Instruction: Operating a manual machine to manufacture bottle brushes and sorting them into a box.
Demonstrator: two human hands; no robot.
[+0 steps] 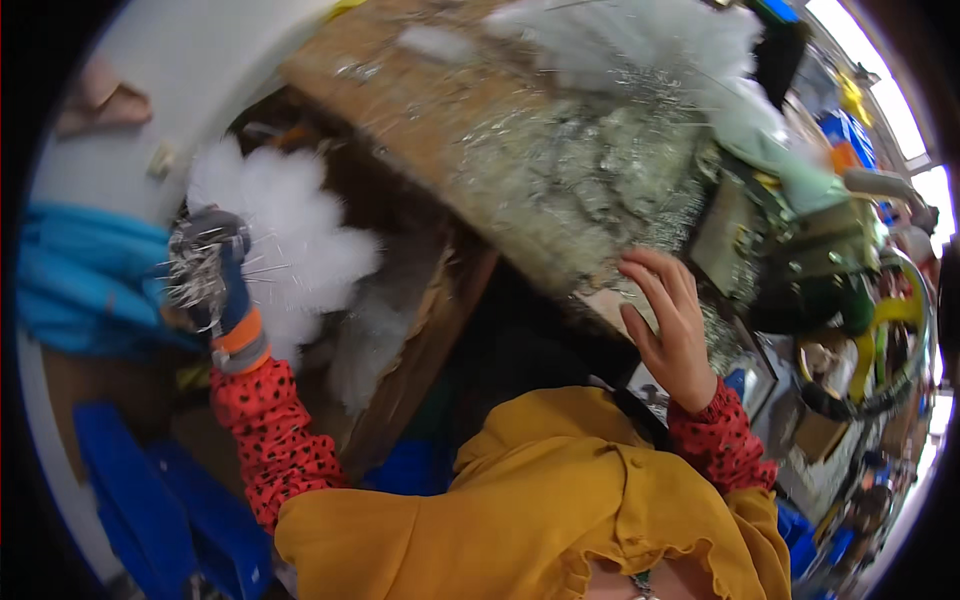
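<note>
My left hand, in a dark glove with an orange cuff, is at the left, closed around a bunch of thin silvery wires. A mass of white, fluffy-looking tufts spreads out beside it, with a few wires sticking across; the blur hides whether wires and tufts are joined. My bare right hand hovers by the near edge of the worktable, its fingers apart and nothing in them. Loose silvery wire bits litter the tabletop near that hand.
More white tufts lie at the table's far end. A green machine with a yellow-rimmed wheel stands at the right. Below my left arm are blue bins; blue cloth lies at the left. Another person's bare foot shows at upper left.
</note>
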